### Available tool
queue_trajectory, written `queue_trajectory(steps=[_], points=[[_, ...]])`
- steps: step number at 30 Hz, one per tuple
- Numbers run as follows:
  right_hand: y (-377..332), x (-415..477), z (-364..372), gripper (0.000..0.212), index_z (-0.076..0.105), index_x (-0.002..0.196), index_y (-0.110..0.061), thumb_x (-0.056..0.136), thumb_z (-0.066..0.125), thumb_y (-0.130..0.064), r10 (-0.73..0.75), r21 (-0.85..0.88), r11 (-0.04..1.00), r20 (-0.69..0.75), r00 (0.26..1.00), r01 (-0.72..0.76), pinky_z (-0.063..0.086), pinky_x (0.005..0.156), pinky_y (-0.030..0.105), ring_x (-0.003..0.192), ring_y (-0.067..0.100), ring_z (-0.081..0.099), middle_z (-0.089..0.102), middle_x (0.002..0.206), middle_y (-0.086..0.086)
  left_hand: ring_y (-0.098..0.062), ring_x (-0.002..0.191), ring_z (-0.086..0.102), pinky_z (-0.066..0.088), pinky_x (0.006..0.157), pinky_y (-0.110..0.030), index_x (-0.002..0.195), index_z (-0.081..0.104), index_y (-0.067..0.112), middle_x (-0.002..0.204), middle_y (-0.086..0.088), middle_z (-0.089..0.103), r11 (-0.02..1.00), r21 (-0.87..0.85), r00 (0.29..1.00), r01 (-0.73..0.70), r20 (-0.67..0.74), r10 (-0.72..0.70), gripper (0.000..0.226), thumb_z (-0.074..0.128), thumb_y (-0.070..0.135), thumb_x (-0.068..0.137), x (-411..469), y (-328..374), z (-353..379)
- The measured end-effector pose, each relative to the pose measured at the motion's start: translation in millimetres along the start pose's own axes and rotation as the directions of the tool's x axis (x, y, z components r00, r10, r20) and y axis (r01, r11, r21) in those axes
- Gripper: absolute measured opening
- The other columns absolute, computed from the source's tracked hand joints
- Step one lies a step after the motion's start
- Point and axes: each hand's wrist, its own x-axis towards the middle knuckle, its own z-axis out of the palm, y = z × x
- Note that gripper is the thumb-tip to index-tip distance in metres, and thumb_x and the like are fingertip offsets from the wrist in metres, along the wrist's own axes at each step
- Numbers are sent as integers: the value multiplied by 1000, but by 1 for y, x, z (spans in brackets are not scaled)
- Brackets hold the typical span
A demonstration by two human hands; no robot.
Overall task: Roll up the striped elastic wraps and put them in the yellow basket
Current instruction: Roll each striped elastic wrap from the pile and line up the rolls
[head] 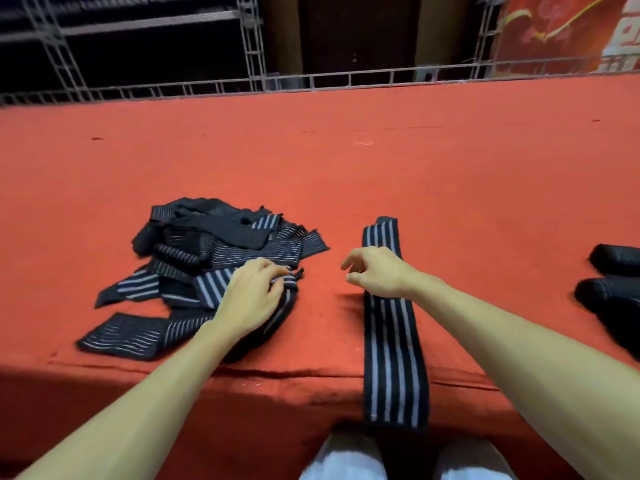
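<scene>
At left, the left hand (252,296) pinches a wrap end (289,284) on the pile (221,244). Right of it, the right hand (377,271) hovers, loosely curled and empty, over a flat wrap (391,358) lying near-to-far across the worktop (346,168) edge.

Dark rolls (615,259) at the tabletop's (346,168) right edge are cut off by the frame, stripes too blurred to tell. The right hand (379,271) hides part of the flat wrap (393,348).
</scene>
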Motion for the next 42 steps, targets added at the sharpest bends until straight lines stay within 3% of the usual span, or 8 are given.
queue_trajectory(steps=[11,19,24,27,30,34,38,42], points=[[-22,92,54,40,55,129,-13,89,59,-11,-22,124,992,-104,994,35,39,92,21,110,17,59,65,120,4,-18,117,46,36,102,-36,120,64,20,120,3,53,988,-59,990,140,-15,-141,36,43,32,94,13,-52,41],[-28,152,85,49,48,136,-13,90,59,-27,62,101,993,-92,994,-53,37,107,38,128,26,49,51,139,8,-10,113,44,37,100,-31,117,65,24,114,10,52,982,-126,989,144,-22,-148,46,36,42,87,12,-57,44],[-17,157,86,44,61,117,-12,81,75,-33,73,72,995,-116,991,-65,42,91,30,108,22,56,60,114,7,-8,112,45,37,98,-29,116,65,23,113,11,53,981,-137,988,139,-53,-148,34,43,35,93,12,-57,45],[-10,141,74,20,59,79,-14,85,73,-28,64,50,997,-129,990,-58,28,65,26,80,19,52,58,77,-2,-11,113,47,40,99,-33,116,63,20,115,7,54,985,-114,990,128,-43,-134,32,43,32,95,10,-52,42],[-4,120,58,44,43,58,-16,91,65,-33,75,-53,996,-40,996,-77,25,57,33,64,20,45,46,57,-2,-16,107,51,42,96,-37,112,61,15,111,2,54,990,-95,992,102,-60,-108,30,43,31,95,5,-46,36],[3,87,29,41,51,61,-9,92,64,-32,41,-110,993,29,999,-37,37,63,35,69,24,53,57,68,8,-20,91,50,39,82,-38,99,61,13,98,-1,54,999,-1,977,-44,-210,43,27,42,28,86,-4,-31,24],[18,53,-2,25,74,96,-1,92,65,-23,-82,-115,990,8,997,83,33,103,25,125,23,50,64,124,5,-21,98,44,30,86,-34,107,59,15,105,-4,51,998,-1,967,-63,-246,61,29,47,29,84,-6,0,17],[30,20,-30,23,62,81,-10,95,58,-27,-103,-45,994,-68,992,100,39,76,27,90,12,55,61,83,-2,-23,111,42,27,95,-34,120,56,13,118,-5,48,996,-44,975,-75,-214,64,38,50,27,85,-1,37,17]])
